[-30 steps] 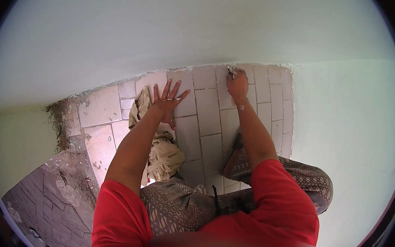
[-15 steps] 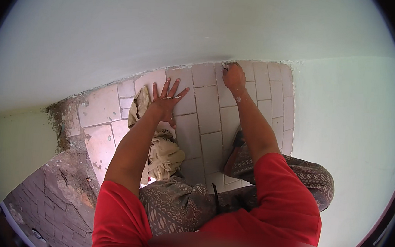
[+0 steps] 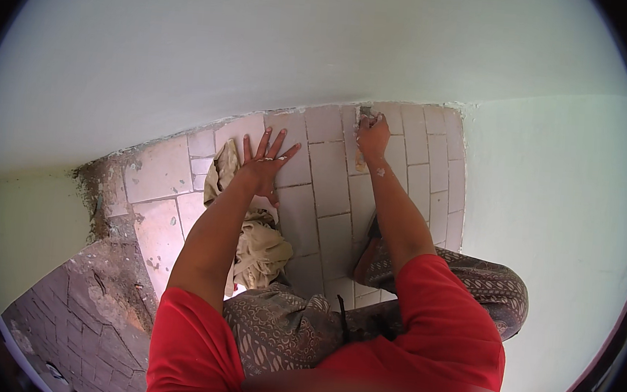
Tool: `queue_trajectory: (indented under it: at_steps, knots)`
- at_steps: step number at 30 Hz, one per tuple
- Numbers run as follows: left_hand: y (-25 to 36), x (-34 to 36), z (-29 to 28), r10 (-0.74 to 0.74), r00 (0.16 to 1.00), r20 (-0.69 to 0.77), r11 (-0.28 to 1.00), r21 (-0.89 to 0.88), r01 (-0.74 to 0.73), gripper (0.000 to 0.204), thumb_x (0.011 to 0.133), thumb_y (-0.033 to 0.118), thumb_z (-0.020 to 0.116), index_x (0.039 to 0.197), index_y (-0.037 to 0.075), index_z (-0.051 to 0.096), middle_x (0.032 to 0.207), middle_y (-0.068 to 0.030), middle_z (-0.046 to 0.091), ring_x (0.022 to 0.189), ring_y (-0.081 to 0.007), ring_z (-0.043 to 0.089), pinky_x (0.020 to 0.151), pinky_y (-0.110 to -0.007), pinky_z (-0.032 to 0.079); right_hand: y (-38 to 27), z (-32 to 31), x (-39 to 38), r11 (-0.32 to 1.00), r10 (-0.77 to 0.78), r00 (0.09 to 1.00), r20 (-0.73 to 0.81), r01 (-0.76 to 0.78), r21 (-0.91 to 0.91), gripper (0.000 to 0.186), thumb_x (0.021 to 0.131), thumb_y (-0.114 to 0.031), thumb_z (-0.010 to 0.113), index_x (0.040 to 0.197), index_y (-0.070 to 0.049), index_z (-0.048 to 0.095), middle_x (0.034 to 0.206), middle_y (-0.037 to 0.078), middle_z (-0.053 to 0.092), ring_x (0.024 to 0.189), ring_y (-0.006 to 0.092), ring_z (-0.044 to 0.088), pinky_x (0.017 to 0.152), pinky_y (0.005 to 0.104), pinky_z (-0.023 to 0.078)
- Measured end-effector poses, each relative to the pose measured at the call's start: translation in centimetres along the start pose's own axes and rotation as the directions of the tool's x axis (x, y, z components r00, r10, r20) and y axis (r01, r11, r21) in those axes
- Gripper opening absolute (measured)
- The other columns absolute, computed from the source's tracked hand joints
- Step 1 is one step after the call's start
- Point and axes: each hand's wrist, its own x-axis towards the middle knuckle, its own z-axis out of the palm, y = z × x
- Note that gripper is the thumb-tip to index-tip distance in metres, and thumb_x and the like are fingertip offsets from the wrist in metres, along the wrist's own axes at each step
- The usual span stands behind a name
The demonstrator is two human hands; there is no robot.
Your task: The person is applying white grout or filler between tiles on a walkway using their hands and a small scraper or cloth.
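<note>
My left hand (image 3: 262, 171) lies on the floor tiles with its fingers spread, bearing nothing. A crumpled beige cloth (image 3: 261, 251) is beside it, partly under my left forearm. My right hand (image 3: 373, 136) is closed around a scraper (image 3: 360, 161) with a tan handle and a grey blade; the blade points toward the foot of the wall. White smears mark the right wrist and the fingers of both hands. The light tiled floor (image 3: 330, 171) runs up to the pale green wall (image 3: 325, 42).
Another pale wall (image 3: 544, 170) rises on the right. My bent leg in patterned trousers (image 3: 483, 283) and a foot are below my right arm. At the left, a rough, crumbling wall corner (image 3: 89, 193) stands beside a darker paved floor (image 3: 82, 325) at a step edge.
My right hand has drawn slightly back from the wall's foot, and the scraper's blade and handle now show. The left hand stays in place on the tiles.
</note>
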Motion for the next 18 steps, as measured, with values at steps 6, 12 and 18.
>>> queue_trajectory:
  at_steps: [6,12,18]
  knots:
    - [0.2,0.3,0.1,-0.016,1.0,0.021,1.0,0.009,0.015,0.157,0.047,0.05,0.098,0.163,0.039,-0.008,0.17,-0.0085,-0.02,0.155,-0.0375,-0.02,0.115,-0.076,-0.005,0.1,2.3,0.3,0.995,0.044,0.983,-0.176,-0.059,-0.077,0.03,0.091,-0.023,0.071,0.096,0.006,0.064,0.084,0.023,0.072,0.081,0.0426,0.071,0.075,0.0476,0.054]
    - [0.3,0.2,-0.2,-0.001,1.0,0.014,1.0,-0.002,0.001,0.157,0.047,0.049,0.098,0.163,0.038,-0.008,0.17,-0.0098,-0.021,0.155,-0.0382,-0.02,0.115,-0.075,-0.006,-0.2,2.9,0.0,0.98,-0.057,0.983,-0.175,0.022,-0.199,0.03,0.091,-0.022,0.069,0.097,0.007,0.065,0.088,0.027,0.07,0.086,0.0454,0.07,0.077,0.05,0.054]
    - [-0.1,-0.2,0.2,-0.002,1.0,0.004,1.0,-0.006,0.002,0.158,0.045,0.047,0.099,0.163,0.038,-0.007,0.17,-0.0104,-0.021,0.155,-0.0382,-0.02,0.115,-0.075,-0.004,-1.9,2.8,-0.3,0.984,0.047,0.988,-0.148,-0.072,-0.164,0.03,0.091,-0.02,0.066,0.1,0.008,0.066,0.093,0.029,0.071,0.092,0.0465,0.069,0.082,0.0513,0.054]
